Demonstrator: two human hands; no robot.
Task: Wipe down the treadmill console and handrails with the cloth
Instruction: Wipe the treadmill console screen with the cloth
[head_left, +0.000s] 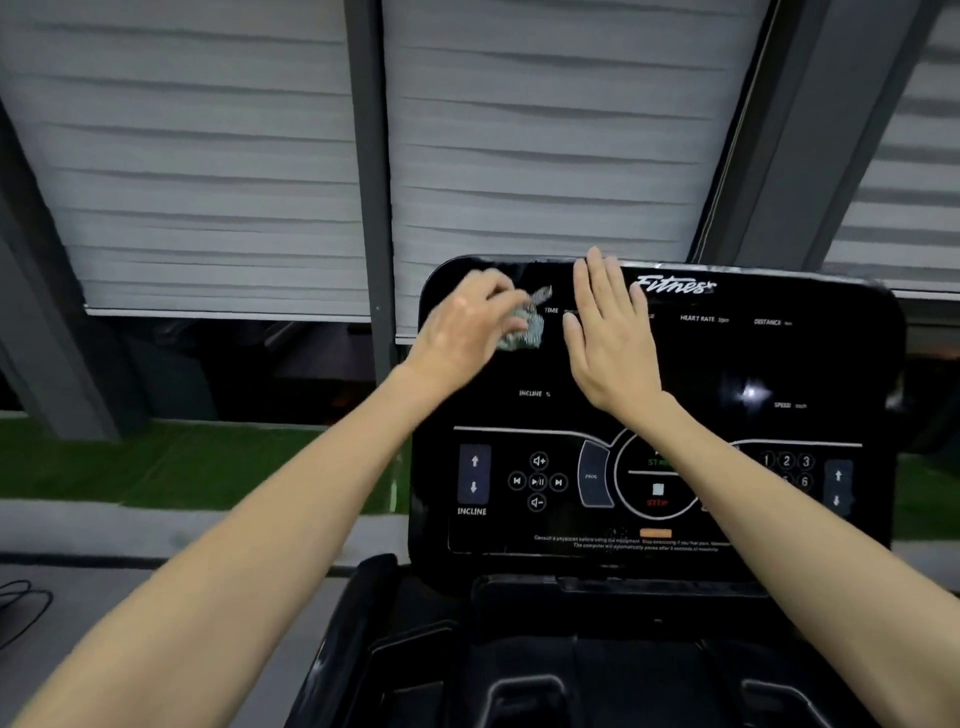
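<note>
- Your left hand (467, 322) pinches the blurred cloth (524, 325) in curled fingers, seemingly against the upper left of the console (727, 364).
- Your right hand (610, 338) lies flat beside it, fingers straight, holding nothing.

Your console (727, 364) carries the Fitness logo (674, 285) in white script along its top edge. Below it you read TIME, HEART RATE and DISTANCE in a row, then INCLINE % at the left and SPEED at the right. Lower down, INCLINE stands under the left arrow keys (474, 474), PROG on the curved key (592, 475), and STOP in red inside the round dial (657, 503). The number keys (786, 461) show 1, 2, 3 and 6. The fine print (623, 540) begins "Consult a physician before using the equipment"; the rest is blurred.
</note>
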